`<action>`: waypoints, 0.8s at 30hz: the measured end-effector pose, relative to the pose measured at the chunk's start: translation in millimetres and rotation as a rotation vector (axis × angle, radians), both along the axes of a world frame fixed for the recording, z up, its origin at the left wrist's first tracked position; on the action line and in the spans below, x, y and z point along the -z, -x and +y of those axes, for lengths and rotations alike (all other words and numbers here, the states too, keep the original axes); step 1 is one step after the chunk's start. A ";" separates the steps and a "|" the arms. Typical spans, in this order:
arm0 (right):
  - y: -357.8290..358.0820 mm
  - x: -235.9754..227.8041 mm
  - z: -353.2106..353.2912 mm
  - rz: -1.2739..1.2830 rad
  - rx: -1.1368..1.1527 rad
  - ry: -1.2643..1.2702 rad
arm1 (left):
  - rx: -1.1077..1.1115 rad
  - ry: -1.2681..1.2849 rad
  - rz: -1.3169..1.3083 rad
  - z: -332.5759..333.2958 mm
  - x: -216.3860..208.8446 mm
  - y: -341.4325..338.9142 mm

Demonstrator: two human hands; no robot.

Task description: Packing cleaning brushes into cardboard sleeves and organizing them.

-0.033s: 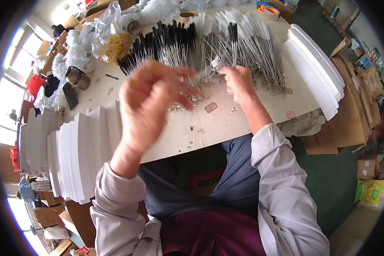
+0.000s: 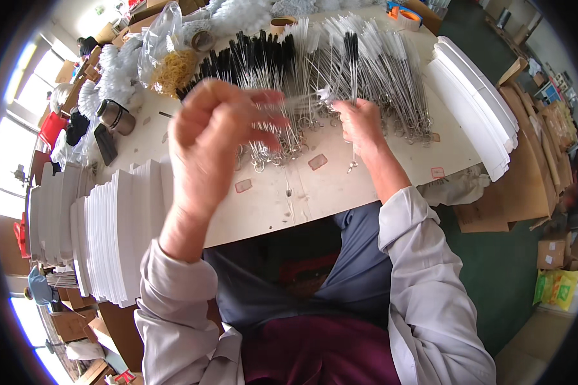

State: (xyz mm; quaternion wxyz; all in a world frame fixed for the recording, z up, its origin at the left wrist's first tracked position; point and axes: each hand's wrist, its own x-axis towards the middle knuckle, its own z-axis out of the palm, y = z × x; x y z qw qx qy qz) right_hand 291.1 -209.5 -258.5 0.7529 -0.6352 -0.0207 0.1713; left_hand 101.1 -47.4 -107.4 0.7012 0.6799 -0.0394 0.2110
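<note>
Over the near table, my left hand [image 2: 205,144] is raised and smeared by motion, its fingers pointing right. Whether it grips anything is unclear. A faint pale streak runs from its fingers toward a crumpled white piece [image 2: 326,95] beside my right hand. Closed in a grip, my right hand [image 2: 363,128] holds a few thin wire brushes [image 2: 351,54] upright, black bristles at the top and a ring end below the fist. Behind both hands lie rows of wire brushes, black-bristled ones [image 2: 260,58] left of centre and white-bristled ones [image 2: 392,58] to the right.
White card stacks stand at the table's left [image 2: 119,224] and right [image 2: 472,106]. Yellow rubber bands [image 2: 175,72] lie by a clear plastic bag [image 2: 160,38]. A steel cup [image 2: 115,117] stands at left. Tape rolls [image 2: 409,19] sit at the back, and cardboard [image 2: 514,173] leans at right.
My left hand has moved a little left and up, away from my right hand. The right hand and its brushes have hardly moved.
</note>
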 end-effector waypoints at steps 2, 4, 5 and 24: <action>0.4 2.0 0.0 -0.224 0.085 0.163 | -0.034 0.089 -0.061 19.4 -10.8 -14.6; -0.8 3.1 -3.3 -0.284 0.097 0.247 | -0.040 0.105 -0.076 36.7 -14.2 -25.8; -1.4 2.0 -4.3 -0.346 0.106 0.323 | -0.048 0.113 -0.093 44.7 -16.8 -29.3; 16.6 -5.2 -8.3 -0.514 0.265 0.383 | 0.029 0.119 0.011 99.0 -22.2 -80.1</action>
